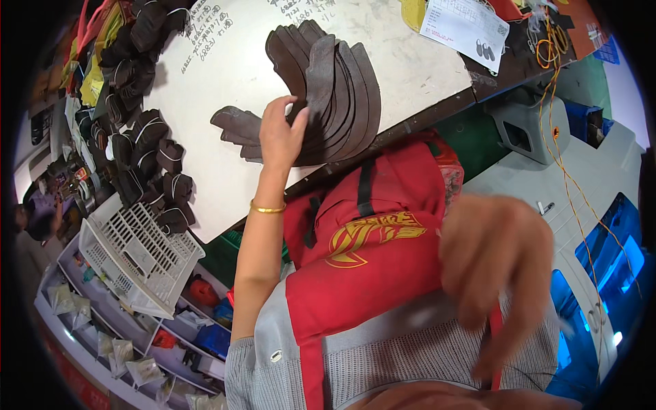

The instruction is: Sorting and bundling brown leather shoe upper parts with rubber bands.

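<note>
The white, flat tabletop carries a fanned stack of dark-brown, curved, leather-like pieces on its near right part, with the outer bend of the stack reaching the tabletop's near edge. Each piece seems bent like a boomerang: one limb runs toward the tabletop's far edge, the other toward its left side, so the long axis turns a corner instead of lying straight. The bare left hand, with a gold bangle on its wrist, is at the inside of that corner, over the tabletop and clearly the nearer of the two. From it, most of the stack lies to the right, and the shorter-looking limb lies to the left. Its thumb stands away from the forefinger with a gap between, and the thumb appears to touch the pieces; the other fingertips are hidden. The bare right hand is raised short of the tabletop's near edge, in front of the red cloth apron and well apart from the stack, which lies ahead and to its left. Its fingers look curled downward, but blur makes it impossible to tell whether they pinch anything.
</note>
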Available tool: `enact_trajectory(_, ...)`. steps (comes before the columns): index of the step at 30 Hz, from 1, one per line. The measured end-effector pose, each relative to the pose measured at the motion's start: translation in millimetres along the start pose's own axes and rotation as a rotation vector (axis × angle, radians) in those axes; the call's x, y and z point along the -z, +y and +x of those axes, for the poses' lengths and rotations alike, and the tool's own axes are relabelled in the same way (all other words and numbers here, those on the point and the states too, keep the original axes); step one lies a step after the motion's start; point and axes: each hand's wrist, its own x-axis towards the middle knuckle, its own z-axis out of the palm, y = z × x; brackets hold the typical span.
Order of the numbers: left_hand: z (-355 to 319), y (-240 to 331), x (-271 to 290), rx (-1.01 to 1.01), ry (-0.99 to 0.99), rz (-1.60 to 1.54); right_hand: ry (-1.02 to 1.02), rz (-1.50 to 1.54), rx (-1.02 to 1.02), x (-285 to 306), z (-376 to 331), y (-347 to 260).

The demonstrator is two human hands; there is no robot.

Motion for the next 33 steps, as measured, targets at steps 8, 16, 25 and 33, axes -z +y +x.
enact_trajectory(8, 22.3, 0.1, -44.2, 0.125, 0.073, 0.194, 0.922, -0.167, -1.046, 100.5, -122.8, 107.7)
enact_trajectory(16, 32.3, -14.9, -27.1, 0.282, -0.038, -0.041, 0.915, -0.562, -1.209, 122.5, -108.3, 179.7)
enact_trajectory(25, 23.6, -23.2, -5.7, 0.204, -0.024, -0.177, 1.123, -0.718, -1.187, 116.7, -86.5, 195.1)
enact_trajectory(33, 12.7, -19.3, 0.8, 0.555, -0.068, -0.515, 0.983, -1.058, -1.075, 123.0, -67.2, 214.3)
